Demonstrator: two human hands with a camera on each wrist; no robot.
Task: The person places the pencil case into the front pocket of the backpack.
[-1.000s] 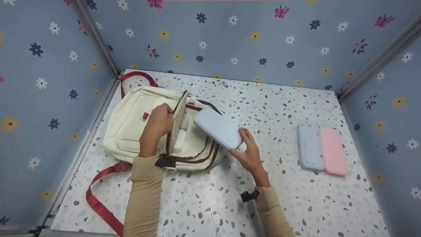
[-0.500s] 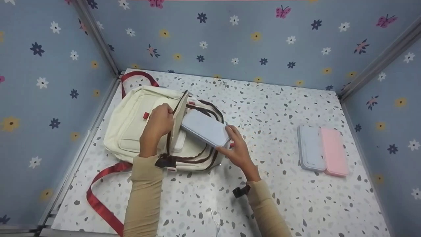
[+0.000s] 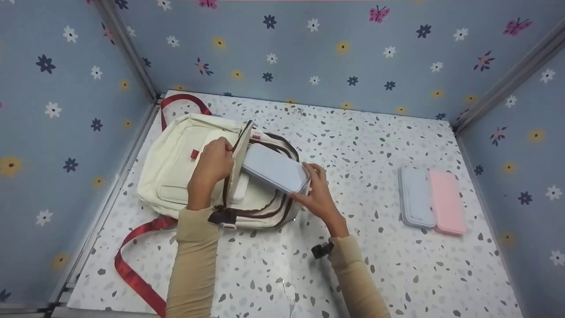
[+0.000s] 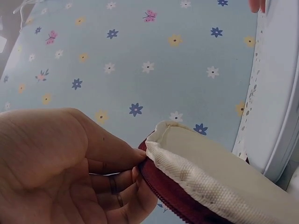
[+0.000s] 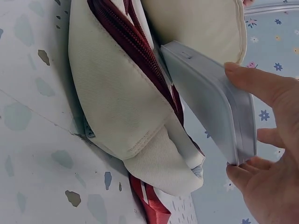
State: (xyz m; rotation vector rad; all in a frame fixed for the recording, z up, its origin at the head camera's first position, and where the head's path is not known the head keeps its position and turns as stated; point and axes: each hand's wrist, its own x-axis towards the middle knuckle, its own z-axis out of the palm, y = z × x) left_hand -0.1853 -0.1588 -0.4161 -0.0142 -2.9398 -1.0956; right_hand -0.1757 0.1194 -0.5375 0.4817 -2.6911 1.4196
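A cream backpack [image 3: 176, 163] with dark red zips lies on the speckled table, its front flap raised. My left hand [image 3: 215, 161] pinches the flap's zipped edge; the left wrist view shows thumb and fingers on the dark red zip tape [image 4: 161, 184]. With my right hand [image 3: 318, 194] I grip the near end of a pale blue flat case [image 3: 276, 168]. In the right wrist view the case [image 5: 210, 102] slants, its far end at the bag's opening beneath the flap [image 5: 201, 28]. A white item [image 3: 240, 187] shows inside the opening.
To the right, another pale blue case [image 3: 416, 196] and a pink case [image 3: 447, 203] lie side by side. A red strap [image 3: 137, 278] trails toward the front left. Flower-patterned panels [image 3: 309, 53] wall the table at the back and sides.
My right hand has carried the pale blue case leftward, so its far end now reaches the bag's opening under the flap. My left hand has kept its hold on the flap.
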